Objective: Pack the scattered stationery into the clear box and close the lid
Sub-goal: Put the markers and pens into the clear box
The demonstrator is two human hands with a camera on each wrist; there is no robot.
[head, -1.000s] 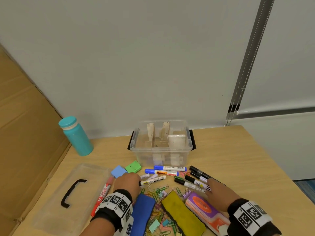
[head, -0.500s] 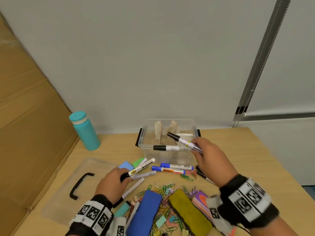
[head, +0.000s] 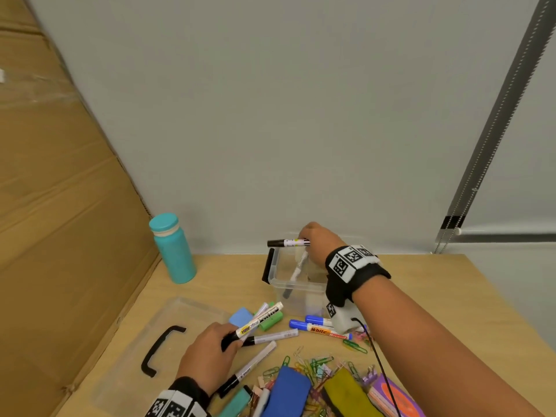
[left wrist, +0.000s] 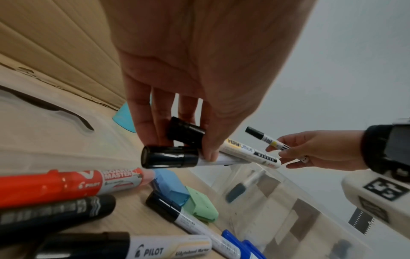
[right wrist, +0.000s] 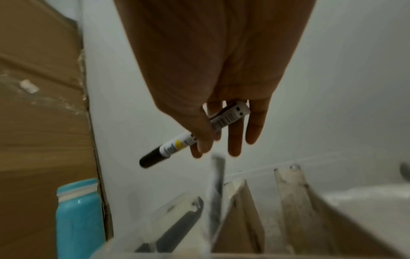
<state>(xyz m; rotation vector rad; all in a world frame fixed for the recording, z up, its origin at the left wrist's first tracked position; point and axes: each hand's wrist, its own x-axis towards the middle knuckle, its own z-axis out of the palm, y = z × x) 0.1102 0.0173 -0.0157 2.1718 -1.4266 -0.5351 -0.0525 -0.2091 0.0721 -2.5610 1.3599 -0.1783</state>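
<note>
The clear box [head: 278, 285] stands at the back of the table, its lid [head: 126, 356] lying off to the left. My right hand [head: 307, 243] hovers over the box and pinches a black-capped marker [head: 287, 243] [right wrist: 177, 144] level. A second marker [head: 296, 273] is tilted and blurred inside the box, free of the hand. My left hand [head: 231, 341] [left wrist: 195, 145] grips two black-capped markers [head: 258, 322] [left wrist: 244, 155] just above the table, beside the lid.
Loose markers [head: 319, 326], paper clips [head: 313, 364], blue and green erasers [head: 240, 316], a blue case [head: 285, 392] and an olive case [head: 346, 392] litter the near table. A teal bottle [head: 173, 248] stands back left by a cardboard sheet [head: 60, 206]. Wooden pieces [right wrist: 295, 201] sit inside the box.
My right hand lifted black markers off the table and carried them over the box, letting one drop in. My left hand picked up two markers and drew back slightly.
</note>
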